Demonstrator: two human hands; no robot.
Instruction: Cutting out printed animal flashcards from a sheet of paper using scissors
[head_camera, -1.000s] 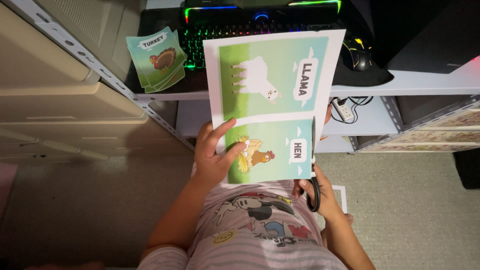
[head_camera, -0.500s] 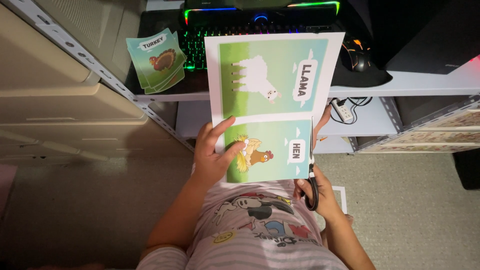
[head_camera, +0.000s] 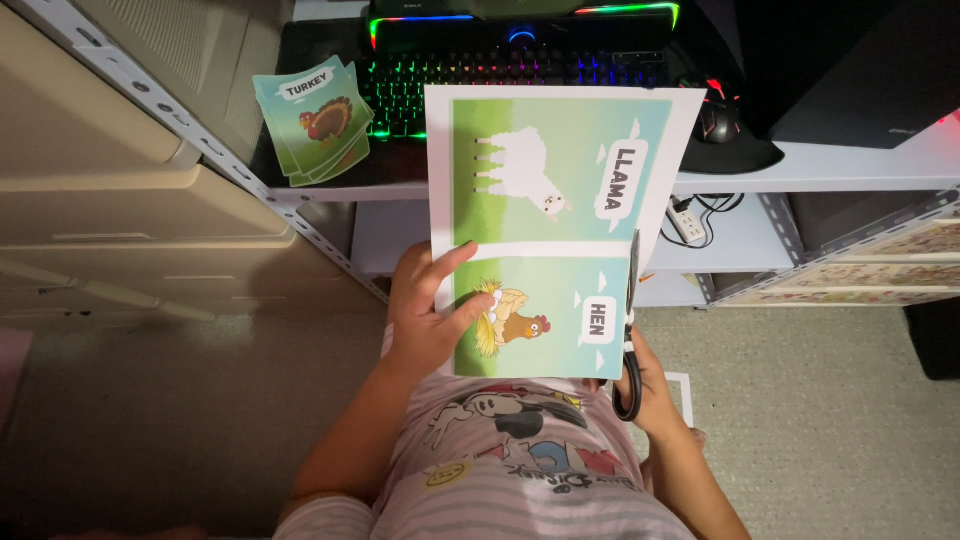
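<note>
Holding a printed sheet (head_camera: 560, 230) with two animal pictures at the centre of the frame, the left hand (head_camera: 425, 320) is gripping its lower left edge, thumb lying on the paper. At the sheet's lower right edge, the right hand (head_camera: 650, 385) is closing around black-handled scissors (head_camera: 630, 340). A stack of cut cards (head_camera: 312, 118) is lying upper left beside a lit keyboard (head_camera: 520, 75).

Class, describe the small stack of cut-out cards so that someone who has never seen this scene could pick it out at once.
Start at the glowing keyboard on the desk. Just to its left, at the desk's edge, lies the stack of cards, fanned slightly. Unlike the big sheet held in the hands, it is small, lies untouched, and its top card shows a turkey.
</note>
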